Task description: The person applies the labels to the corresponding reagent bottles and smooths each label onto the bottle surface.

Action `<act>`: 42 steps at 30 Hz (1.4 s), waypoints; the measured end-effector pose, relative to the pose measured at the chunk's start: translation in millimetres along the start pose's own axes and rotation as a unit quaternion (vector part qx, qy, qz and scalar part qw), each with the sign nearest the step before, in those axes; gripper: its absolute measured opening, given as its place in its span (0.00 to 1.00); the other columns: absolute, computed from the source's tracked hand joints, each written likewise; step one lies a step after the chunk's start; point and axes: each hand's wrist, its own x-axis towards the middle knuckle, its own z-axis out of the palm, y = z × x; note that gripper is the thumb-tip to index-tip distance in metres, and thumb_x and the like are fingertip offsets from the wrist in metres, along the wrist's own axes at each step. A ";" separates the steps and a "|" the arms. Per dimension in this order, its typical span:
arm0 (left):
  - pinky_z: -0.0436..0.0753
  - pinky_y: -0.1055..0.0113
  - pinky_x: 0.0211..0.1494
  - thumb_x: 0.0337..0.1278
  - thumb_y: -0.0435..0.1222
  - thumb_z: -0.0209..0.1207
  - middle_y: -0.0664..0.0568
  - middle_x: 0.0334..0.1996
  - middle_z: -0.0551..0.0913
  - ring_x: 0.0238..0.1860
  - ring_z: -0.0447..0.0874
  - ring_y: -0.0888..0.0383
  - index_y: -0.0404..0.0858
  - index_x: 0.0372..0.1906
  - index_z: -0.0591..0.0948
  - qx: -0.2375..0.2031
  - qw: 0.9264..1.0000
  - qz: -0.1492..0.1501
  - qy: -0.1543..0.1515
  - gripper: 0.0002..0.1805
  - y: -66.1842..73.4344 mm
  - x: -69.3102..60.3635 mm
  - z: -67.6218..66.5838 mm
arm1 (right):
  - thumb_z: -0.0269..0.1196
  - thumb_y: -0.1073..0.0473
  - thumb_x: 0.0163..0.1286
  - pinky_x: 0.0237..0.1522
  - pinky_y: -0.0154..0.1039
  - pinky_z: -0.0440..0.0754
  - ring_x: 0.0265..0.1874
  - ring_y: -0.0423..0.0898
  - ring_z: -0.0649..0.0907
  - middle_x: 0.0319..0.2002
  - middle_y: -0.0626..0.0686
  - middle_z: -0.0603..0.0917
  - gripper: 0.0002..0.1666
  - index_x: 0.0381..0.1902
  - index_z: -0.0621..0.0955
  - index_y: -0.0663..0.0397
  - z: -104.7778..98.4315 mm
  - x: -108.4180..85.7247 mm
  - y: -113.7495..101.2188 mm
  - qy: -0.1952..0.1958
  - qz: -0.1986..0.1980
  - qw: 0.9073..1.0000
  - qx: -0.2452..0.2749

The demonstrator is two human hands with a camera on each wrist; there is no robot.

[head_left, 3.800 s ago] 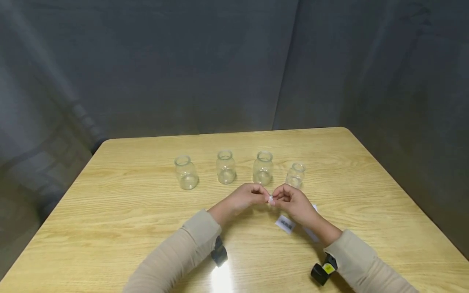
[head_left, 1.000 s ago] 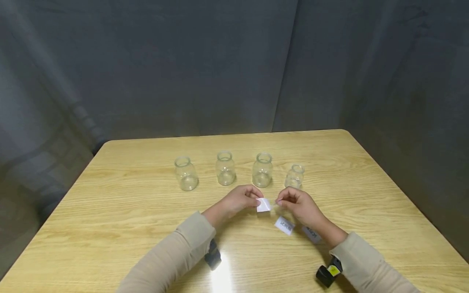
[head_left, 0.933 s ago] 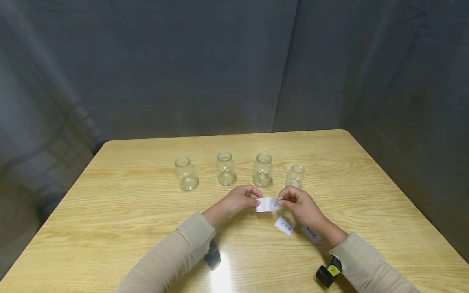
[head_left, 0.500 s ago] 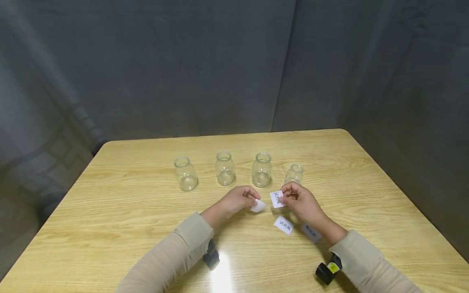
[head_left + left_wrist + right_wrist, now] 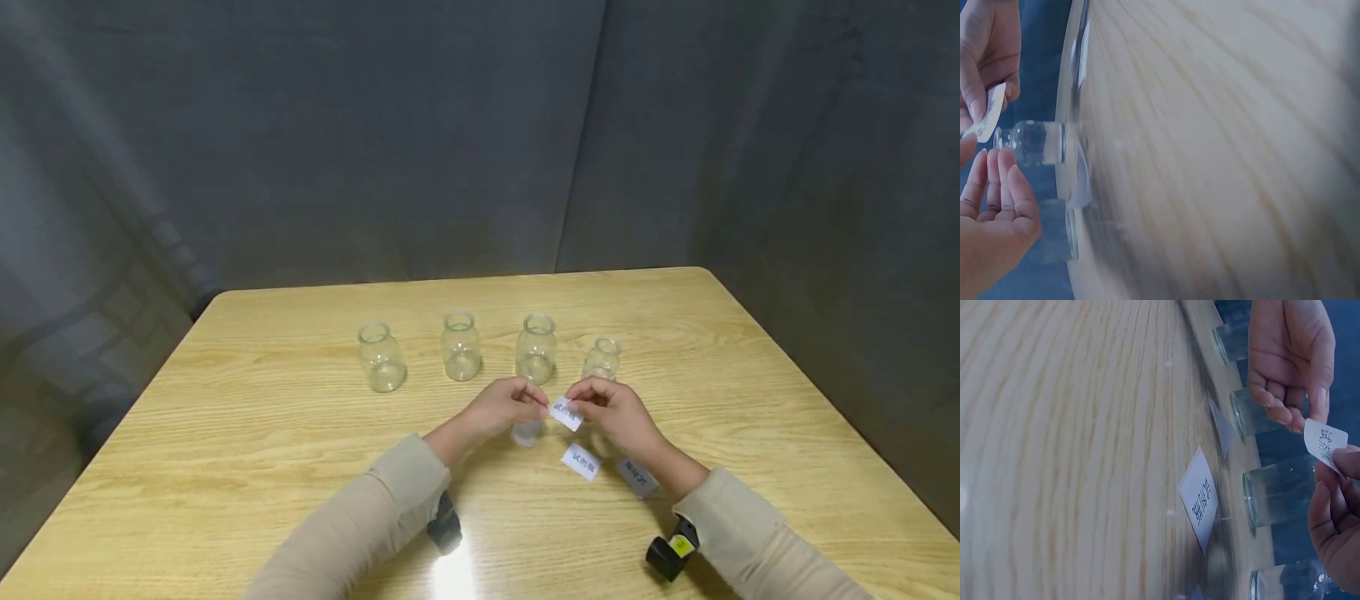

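My right hand (image 5: 618,417) pinches a small white label (image 5: 566,412) with dark handwritten characters, between thumb and forefinger above the table. My left hand (image 5: 506,410) is at the label's left edge, its thumb and fingertips right beside one corner. The left wrist view shows a gap between this thumb and the fingers, which look fairly straight. Below the left fingertips a blank pale slip of paper (image 5: 527,432) lies on the table. Two more written labels lie nearer to me: one label (image 5: 581,461) in full view, the other label (image 5: 637,478) beside my right wrist.
Several clear glass jars stand in a row behind the hands: the leftmost jar (image 5: 382,358), a second jar (image 5: 461,348), a third jar (image 5: 536,350) and a smaller jar (image 5: 602,358), partly hidden by my right hand. The wooden table (image 5: 247,400) ends at a dark curtain (image 5: 420,142).
My hands have drawn the written label and the blank slip apart. The slip has gone from my left hand to the table, and that hand has moved right to the label.
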 end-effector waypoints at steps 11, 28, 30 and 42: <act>0.72 0.73 0.29 0.47 0.28 0.56 0.52 0.24 0.73 0.26 0.71 0.61 0.33 0.32 0.74 0.029 0.999 0.021 0.018 0.05 2.9 8.7 16.0 | 0.59 0.69 0.55 0.24 0.33 0.74 0.22 0.41 0.73 0.26 0.56 0.76 0.09 0.34 0.75 0.70 -4.5 2.0 6.3 0.007 -0.003 1.000 0.014; 0.78 0.68 0.36 0.50 0.30 0.57 0.51 0.24 0.74 0.31 0.78 0.52 0.31 0.32 0.74 -0.055 0.996 0.008 0.068 0.06 4.8 24.0 30.8 | 0.58 0.68 0.56 0.29 0.33 0.78 0.24 0.40 0.77 0.24 0.49 0.74 0.08 0.31 0.71 0.67 -19.0 -0.7 22.2 0.022 0.054 0.992 0.114; 0.78 0.67 0.36 0.49 0.30 0.57 0.51 0.24 0.74 0.32 0.78 0.51 0.31 0.32 0.74 -0.054 0.996 0.004 0.072 0.06 5.6 26.1 32.2 | 0.60 0.65 0.55 0.30 0.33 0.78 0.24 0.41 0.78 0.24 0.48 0.75 0.08 0.31 0.72 0.65 -20.9 -0.1 25.2 0.025 0.054 0.991 0.116; 0.78 0.70 0.29 0.47 0.31 0.58 0.51 0.20 0.78 0.27 0.80 0.54 0.31 0.30 0.77 0.008 0.996 -0.007 0.089 0.06 7.1 43.6 45.6 | 0.56 0.67 0.58 0.29 0.34 0.78 0.24 0.43 0.79 0.23 0.47 0.78 0.12 0.37 0.71 0.74 -29.8 0.8 25.1 0.071 0.099 0.991 0.060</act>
